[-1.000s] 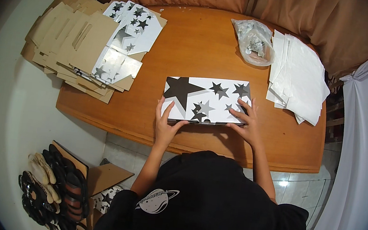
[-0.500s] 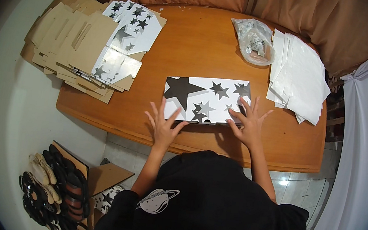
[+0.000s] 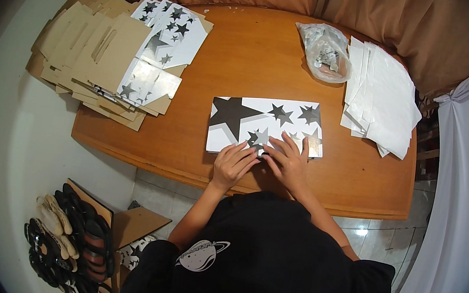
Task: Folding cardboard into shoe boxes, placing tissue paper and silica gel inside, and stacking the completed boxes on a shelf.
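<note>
Left hand (image 3: 230,167) and right hand (image 3: 291,164) on a box (image 3: 267,121)

In the head view, touches the box with both hands along its front side. Box flat on the brown table (image 3: 240,58), toward the front, with black and gray stars on its white top. Puts the left hand just left of the box's middle, fingers bent and close together at the edge. Hard to say from here whether pinching or only resting. Lays the right hand just right of the middle, fingers a bit apart on the top, not squeezed shut. Both hands very near each other.

Far left on the table, a messy pile of brown card (image 3: 95,54), with white star card (image 3: 167,49) on its right side. At the back on the right, a see-through bag (image 3: 314,44) with gray bits (image 3: 328,57) inside. Just beside the bag, white paper (image 3: 380,100) in a stack.

Behind the table, a brown curtain (image 3: 415,34); far right, a white cloth (image 3: 461,176). Down on the left, a bunch of shoes (image 3: 64,242) beside a brown board (image 3: 138,226). Wears a black shirt (image 3: 278,265) with a white planet (image 3: 200,256) on it.
</note>
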`<move>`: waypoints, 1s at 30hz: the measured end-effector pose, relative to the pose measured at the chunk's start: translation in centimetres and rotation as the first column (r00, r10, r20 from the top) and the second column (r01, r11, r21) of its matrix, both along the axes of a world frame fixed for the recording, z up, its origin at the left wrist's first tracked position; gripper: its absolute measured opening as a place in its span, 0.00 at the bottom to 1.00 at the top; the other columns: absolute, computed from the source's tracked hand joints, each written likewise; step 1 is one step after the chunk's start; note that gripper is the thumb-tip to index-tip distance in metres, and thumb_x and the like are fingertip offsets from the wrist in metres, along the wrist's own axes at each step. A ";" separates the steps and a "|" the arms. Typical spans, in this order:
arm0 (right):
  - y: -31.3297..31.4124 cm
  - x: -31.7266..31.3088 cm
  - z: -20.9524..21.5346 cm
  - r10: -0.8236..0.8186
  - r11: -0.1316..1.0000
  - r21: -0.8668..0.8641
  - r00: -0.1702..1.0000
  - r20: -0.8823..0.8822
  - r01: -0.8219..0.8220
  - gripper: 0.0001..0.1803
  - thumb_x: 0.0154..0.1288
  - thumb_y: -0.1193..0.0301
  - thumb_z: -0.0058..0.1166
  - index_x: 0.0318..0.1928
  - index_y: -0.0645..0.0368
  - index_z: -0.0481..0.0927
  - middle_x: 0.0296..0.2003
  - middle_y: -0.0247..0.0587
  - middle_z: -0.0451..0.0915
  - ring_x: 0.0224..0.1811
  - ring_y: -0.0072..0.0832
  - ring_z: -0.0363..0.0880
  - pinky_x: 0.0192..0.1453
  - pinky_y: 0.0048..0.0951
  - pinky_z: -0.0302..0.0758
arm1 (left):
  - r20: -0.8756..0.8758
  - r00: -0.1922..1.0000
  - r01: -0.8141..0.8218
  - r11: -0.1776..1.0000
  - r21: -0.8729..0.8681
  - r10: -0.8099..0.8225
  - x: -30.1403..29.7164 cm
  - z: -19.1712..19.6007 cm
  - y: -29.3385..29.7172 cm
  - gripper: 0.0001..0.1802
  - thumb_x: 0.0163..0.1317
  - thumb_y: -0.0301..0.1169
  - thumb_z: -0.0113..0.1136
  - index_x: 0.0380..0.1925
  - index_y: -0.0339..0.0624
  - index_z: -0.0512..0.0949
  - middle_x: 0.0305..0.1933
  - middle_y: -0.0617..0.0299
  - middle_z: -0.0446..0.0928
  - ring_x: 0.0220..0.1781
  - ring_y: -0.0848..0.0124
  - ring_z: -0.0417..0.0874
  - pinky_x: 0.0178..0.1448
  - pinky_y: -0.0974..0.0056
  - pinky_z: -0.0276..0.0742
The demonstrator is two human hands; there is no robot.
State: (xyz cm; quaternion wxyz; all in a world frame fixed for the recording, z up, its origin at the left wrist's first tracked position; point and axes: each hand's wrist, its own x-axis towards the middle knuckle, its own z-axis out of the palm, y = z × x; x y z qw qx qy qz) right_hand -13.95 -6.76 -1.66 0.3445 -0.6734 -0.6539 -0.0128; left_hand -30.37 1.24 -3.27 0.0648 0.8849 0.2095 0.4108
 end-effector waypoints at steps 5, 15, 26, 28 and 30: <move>0.0 -0.3 -0.2 -0.021 1.000 0.019 1.000 0.009 0.021 0.13 0.53 0.64 0.58 0.42 0.43 0.81 0.47 0.28 0.76 0.58 0.33 0.66 0.64 0.57 0.43 | 0.042 0.999 -0.018 1.000 0.006 0.018 0.4 -0.2 0.0 0.10 0.43 0.32 0.67 0.28 0.46 0.81 0.37 0.67 0.78 0.45 0.66 0.78 0.46 0.60 0.69; 0.1 -0.3 -0.9 -0.023 0.998 0.051 0.999 0.046 0.021 0.13 0.53 0.65 0.57 0.43 0.45 0.80 0.48 0.28 0.76 0.58 0.31 0.67 0.64 0.49 0.46 | 0.062 0.997 -0.047 0.999 0.007 0.047 0.7 -1.2 -0.1 0.10 0.42 0.33 0.68 0.28 0.49 0.82 0.35 0.69 0.78 0.44 0.67 0.77 0.47 0.60 0.69; -0.3 0.2 -1.2 0.025 0.996 0.077 0.991 0.131 -0.036 0.18 0.53 0.64 0.58 0.46 0.45 0.78 0.49 0.28 0.75 0.57 0.25 0.68 0.61 0.40 0.52 | 0.050 0.997 -0.053 0.998 -0.030 0.055 0.7 -1.4 -0.2 0.10 0.40 0.31 0.69 0.26 0.48 0.82 0.32 0.69 0.79 0.42 0.67 0.77 0.48 0.61 0.67; -0.2 0.4 -1.6 0.026 0.994 0.095 0.982 0.187 -0.044 0.19 0.52 0.65 0.59 0.47 0.44 0.77 0.50 0.27 0.75 0.57 0.25 0.68 0.61 0.38 0.52 | 0.047 0.997 -0.052 0.998 -0.032 0.054 0.7 -1.3 -0.2 0.10 0.40 0.31 0.69 0.26 0.48 0.82 0.32 0.69 0.79 0.42 0.67 0.77 0.48 0.61 0.67; -0.2 0.4 -1.8 0.017 0.994 0.100 0.983 0.184 -0.036 0.19 0.52 0.65 0.59 0.47 0.43 0.77 0.50 0.26 0.75 0.57 0.25 0.68 0.60 0.38 0.53 | 0.043 0.998 -0.054 0.998 -0.032 0.055 0.7 -1.2 -0.2 0.09 0.41 0.31 0.69 0.26 0.48 0.81 0.32 0.69 0.79 0.42 0.67 0.77 0.48 0.61 0.67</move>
